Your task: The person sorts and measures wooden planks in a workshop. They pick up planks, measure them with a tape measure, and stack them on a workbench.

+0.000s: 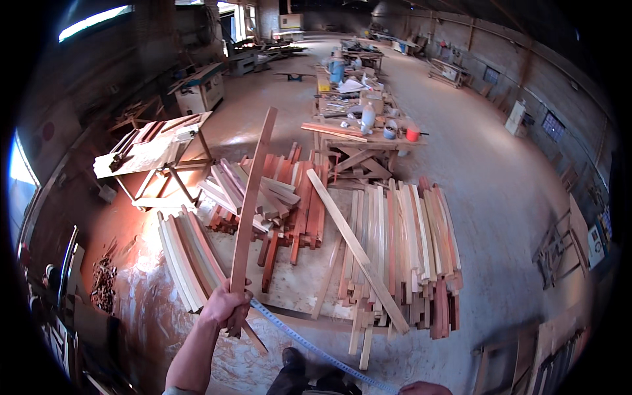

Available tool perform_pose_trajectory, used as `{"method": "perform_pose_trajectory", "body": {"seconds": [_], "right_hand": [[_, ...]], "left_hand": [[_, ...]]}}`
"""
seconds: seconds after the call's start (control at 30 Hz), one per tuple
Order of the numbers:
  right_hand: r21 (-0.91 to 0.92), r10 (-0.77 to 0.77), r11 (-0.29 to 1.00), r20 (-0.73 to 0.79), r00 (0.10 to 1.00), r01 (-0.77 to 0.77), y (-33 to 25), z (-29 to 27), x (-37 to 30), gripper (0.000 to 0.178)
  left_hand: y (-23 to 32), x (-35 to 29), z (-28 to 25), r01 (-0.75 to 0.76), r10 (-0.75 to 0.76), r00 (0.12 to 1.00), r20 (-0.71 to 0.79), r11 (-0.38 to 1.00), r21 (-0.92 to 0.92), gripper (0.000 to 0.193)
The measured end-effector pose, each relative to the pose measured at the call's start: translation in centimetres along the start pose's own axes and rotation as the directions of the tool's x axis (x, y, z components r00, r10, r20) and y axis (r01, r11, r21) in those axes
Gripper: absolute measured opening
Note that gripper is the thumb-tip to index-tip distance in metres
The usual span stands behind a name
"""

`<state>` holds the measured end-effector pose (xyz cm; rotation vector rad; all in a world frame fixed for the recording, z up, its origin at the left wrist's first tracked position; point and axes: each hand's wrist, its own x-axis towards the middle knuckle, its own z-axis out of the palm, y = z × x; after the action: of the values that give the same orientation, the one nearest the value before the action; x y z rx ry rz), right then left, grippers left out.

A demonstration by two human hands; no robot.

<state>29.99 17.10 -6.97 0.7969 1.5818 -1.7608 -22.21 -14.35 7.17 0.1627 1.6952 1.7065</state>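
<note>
Long reddish-brown wooden board in left hand: pinkish tinge. Thin pale-blue tape measure between left hand and right hand: dark graduation marks. Narrow wooden slats beyond right hand: cream, tan, pink stripes. Squared wooden sticks ahead of left hand: deep red-brown.

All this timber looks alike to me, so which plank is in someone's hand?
The long reddish-brown plank held in the left hand, pointing away from the person; the stacked planks lie untouched by either hand.
</note>
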Motion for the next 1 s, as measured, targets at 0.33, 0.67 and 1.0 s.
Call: {"method": "perform_pose_trajectory", "body": {"seconds": [0.33, 0.67, 1.0], "right_hand": [[0.16, -0.137, 0.973, -0.188, 0.973, 0.168, -14.6, 4.0, 3.4, 0.034], [0.508, -0.324, 0.78, -0.174, 0.93, 0.366, -30.7, 9.1, 10.0, 0.022], [0.594, -0.274, 0.743, -0.15, 0.95, 0.308, -30.9, 10.2, 12.0, 0.024]], "left_hand": [[-6.2, -1.3, 5.2, -0.14, 0.139, 0.99, -0.029, 0.99, -0.023, 0.035], [-12.1, -3.8, 9.9, -0.041, 0.04, 0.999, -0.011, 0.994, -0.102, 0.058], [-12.1, -4.2, 10.2, -0.04, 0.041, 0.998, 0.05, 0.999, -0.019, 0.049]]}}
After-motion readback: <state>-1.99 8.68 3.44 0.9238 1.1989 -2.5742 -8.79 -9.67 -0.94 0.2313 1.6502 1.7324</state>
